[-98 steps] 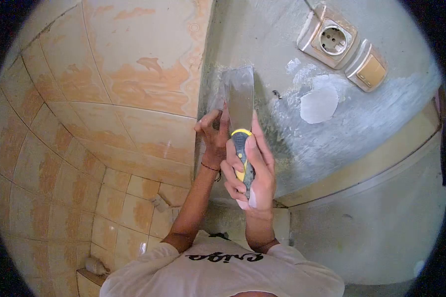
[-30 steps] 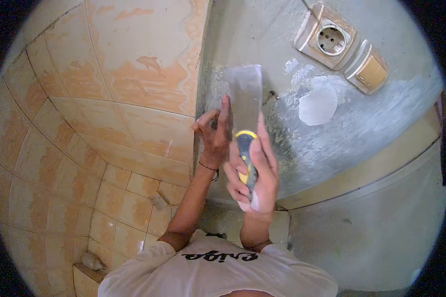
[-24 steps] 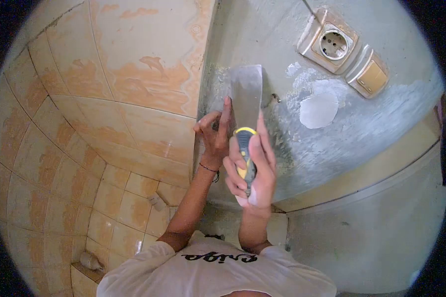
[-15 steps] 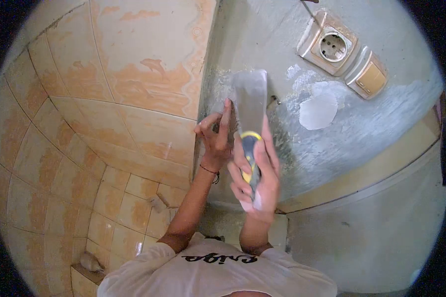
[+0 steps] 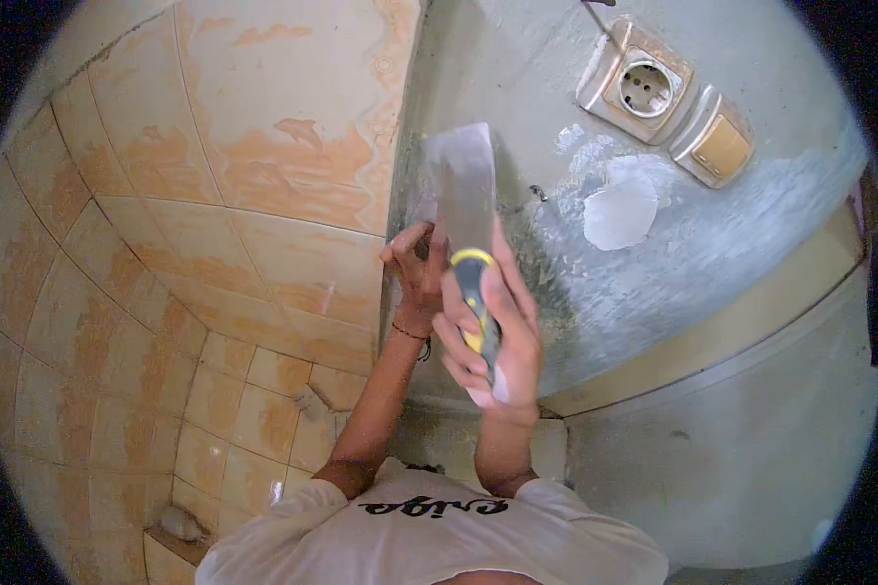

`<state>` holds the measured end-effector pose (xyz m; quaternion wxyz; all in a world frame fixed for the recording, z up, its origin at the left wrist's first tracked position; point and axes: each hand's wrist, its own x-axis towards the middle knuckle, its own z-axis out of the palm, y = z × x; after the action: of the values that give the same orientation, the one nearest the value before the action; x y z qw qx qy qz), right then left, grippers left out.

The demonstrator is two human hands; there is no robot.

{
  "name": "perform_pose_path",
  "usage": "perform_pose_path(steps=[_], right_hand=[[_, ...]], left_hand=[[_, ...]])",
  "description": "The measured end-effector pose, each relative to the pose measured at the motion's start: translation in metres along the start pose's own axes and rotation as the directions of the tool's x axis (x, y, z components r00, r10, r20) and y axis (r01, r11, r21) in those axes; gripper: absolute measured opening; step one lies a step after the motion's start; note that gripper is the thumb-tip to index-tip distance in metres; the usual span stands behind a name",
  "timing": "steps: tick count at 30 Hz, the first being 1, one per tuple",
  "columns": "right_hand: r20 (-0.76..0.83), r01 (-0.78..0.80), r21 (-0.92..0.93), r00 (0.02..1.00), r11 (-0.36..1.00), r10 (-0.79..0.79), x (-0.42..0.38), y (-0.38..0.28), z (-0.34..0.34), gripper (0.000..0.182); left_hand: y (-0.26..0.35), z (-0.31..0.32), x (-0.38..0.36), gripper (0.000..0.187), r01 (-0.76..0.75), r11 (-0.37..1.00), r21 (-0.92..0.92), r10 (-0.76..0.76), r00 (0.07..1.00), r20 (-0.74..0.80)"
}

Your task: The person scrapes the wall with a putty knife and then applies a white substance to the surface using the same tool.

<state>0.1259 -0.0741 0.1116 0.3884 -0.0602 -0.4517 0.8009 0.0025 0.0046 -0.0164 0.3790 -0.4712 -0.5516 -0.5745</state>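
Note:
My right hand (image 5: 502, 331) is wrapped round the grey and yellow handle of a wide putty knife (image 5: 468, 190). Its metal blade points up the view, against or just over the grey wall (image 5: 517, 97) near the tile edge; whether it touches is unclear. Just left of the tool, my left hand (image 5: 418, 268) has curled fingers, partly hidden behind the blade and my right hand. What it holds, if anything, cannot be made out. To the right of the blade, a white filler patch (image 5: 620, 214) and lighter smears show on the wall, beside a small dark hook or hole (image 5: 538, 193).
A wall socket (image 5: 646, 90) and a switch (image 5: 722, 146) sit at the upper right. Cream and orange tiles (image 5: 283, 146) cover the left wall. A beige ledge (image 5: 712, 336) crosses the right side. A pale object (image 5: 180, 524) lies at the lower left.
My right hand has moved the putty knife left and slightly up, and it now covers more of my left hand. The left hand has stayed nearly in place.

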Motion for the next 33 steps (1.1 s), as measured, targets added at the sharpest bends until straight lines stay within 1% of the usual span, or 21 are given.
perform_pose_path(steps=[1, 2, 3, 5, 6, 8, 9, 11, 15, 17, 19, 20, 21, 22, 23, 25, 26, 27, 29, 31, 33], right_hand=[[0.025, -0.008, 0.015, 1.0, 1.0, 0.007, -0.006, -0.001, -0.002, 0.055], [-0.006, 0.004, 0.02, 1.0, 1.0, -0.004, -0.014, -0.003, -0.001, 0.055], [0.001, 0.002, 0.016, 1.0, 1.0, -0.002, -0.012, -0.003, 0.001, 0.055], [-0.072, 0.035, 0.04, 0.997, 0.999, -0.032, -0.008, -0.004, 0.002, 0.055], [-0.032, 0.044, 0.059, 0.999, 0.997, -0.042, 0.002, -0.001, 0.0, 0.054], [-0.032, 0.038, 0.037, 0.999, 0.999, -0.036, -0.002, -0.002, 0.001, 0.054], [-0.023, 0.033, 0.015, 0.999, 0.999, -0.033, -0.003, -0.002, 0.002, 0.054], [-0.04, 0.041, 0.04, 0.998, 0.998, -0.04, -0.014, -0.004, 0.0, 0.053], [-0.049, 0.037, 0.02, 0.998, 0.999, -0.036, 0.0, 0.0, 0.0, 0.052], [-0.022, -0.049, -0.008, 0.999, 0.999, 0.049, 0.015, 0.005, 0.004, 0.051], [0.003, -0.023, -0.016, 1.0, 1.0, 0.023, 0.002, 0.0, 0.012, 0.052], [0.019, 0.004, 0.019, 1.0, 1.0, -0.004, -0.011, -0.002, 0.01, 0.052], [0.037, 0.026, 0.05, 0.999, 0.998, -0.028, -0.02, -0.006, 0.008, 0.052], [-0.034, 0.028, 0.024, 0.999, 0.999, -0.027, -0.025, -0.009, 0.009, 0.054], [-0.029, 0.024, 0.023, 0.999, 0.999, -0.023, -0.021, -0.008, 0.007, 0.054], [-0.066, 0.002, -0.034, 0.998, 0.999, -0.004, -0.004, 0.002, -0.001, 0.054], [-0.024, 0.011, -0.004, 1.0, 1.0, -0.011, 0.004, 0.008, -0.002, 0.053], [-0.031, 0.014, -0.003, 0.999, 1.0, -0.014, 0.001, 0.007, 0.0, 0.053], [0.014, 0.012, -0.011, 1.0, 1.0, -0.012, -0.002, 0.005, 0.007, 0.052], [0.052, 0.03, 0.023, 0.998, 0.999, -0.032, -0.016, 0.0, 0.003, 0.052], [-0.044, 0.046, 0.043, 0.998, 0.998, -0.044, -0.024, -0.005, 0.005, 0.053]], left_hand=[[0.003, -0.005, 0.014, 0.061, -0.006, 1.0, -0.017, 0.006, 1.0, -0.007], [0.015, -0.018, 0.024, 0.061, 0.074, 0.971, -0.226, -0.089, 0.994, -0.058], [0.012, -0.016, 0.023, 0.061, 0.074, 0.972, -0.224, -0.091, 0.994, -0.066], [0.008, -0.011, 0.019, 0.063, -0.021, 1.0, -0.004, 0.021, 1.0, -0.003], [0.011, -0.011, 0.019, 0.063, -0.018, 1.0, -0.005, 0.018, 1.0, -0.005], [0.018, -0.012, 0.021, 0.061, 0.132, 0.978, -0.16, -0.146, 0.986, -0.077], [0.015, -0.012, 0.022, 0.061, 0.129, 0.979, -0.16, -0.143, 0.986, -0.081], [0.009, -0.014, 0.021, 0.06, -0.034, 0.998, 0.053, 0.035, 0.999, -0.01], [0.001, -0.002, 0.009, 0.059, -0.018, 0.999, 0.041, 0.018, 1.0, 0.001], [-0.022, 0.033, -0.019, 0.06, -0.088, 0.996, 0.029, 0.093, 0.972, -0.216], [-0.008, 0.013, -0.003, 0.06, -0.117, 0.993, -0.01, 0.113, 0.973, -0.201], [0.003, 0.007, 0.0, 0.061, 0.047, 0.986, -0.162, -0.071, 0.987, -0.144], [0.011, 0.0, 0.005, 0.061, 0.219, 0.929, -0.299, -0.248, 0.967, -0.063], [0.008, -0.014, 0.015, 0.058, 0.021, 1.0, 0.002, -0.022, 0.998, 0.065], [0.007, -0.013, 0.016, 0.058, 0.023, 1.0, 0.006, -0.024, 0.998, 0.061], [0.005, -0.006, 0.01, 0.052, 0.077, 0.996, -0.051, -0.078, 0.997, -0.026], [-0.031, 0.028, -0.042, 0.049, 0.275, 0.915, -0.296, -0.209, 0.949, 0.237], [-0.025, 0.024, -0.039, 0.049, 0.276, 0.913, -0.3, -0.207, 0.948, 0.243], [-0.009, 0.006, -0.01, 0.045, 0.004, 0.999, -0.04, -0.004, 1.0, 0.015], [0.007, -0.008, 0.009, 0.047, 0.037, 0.999, -0.014, -0.037, 0.999, 0.033], [0.012, -0.014, 0.02, 0.053, 0.019, 1.0, 0.021, -0.019, 1.0, -0.012]])
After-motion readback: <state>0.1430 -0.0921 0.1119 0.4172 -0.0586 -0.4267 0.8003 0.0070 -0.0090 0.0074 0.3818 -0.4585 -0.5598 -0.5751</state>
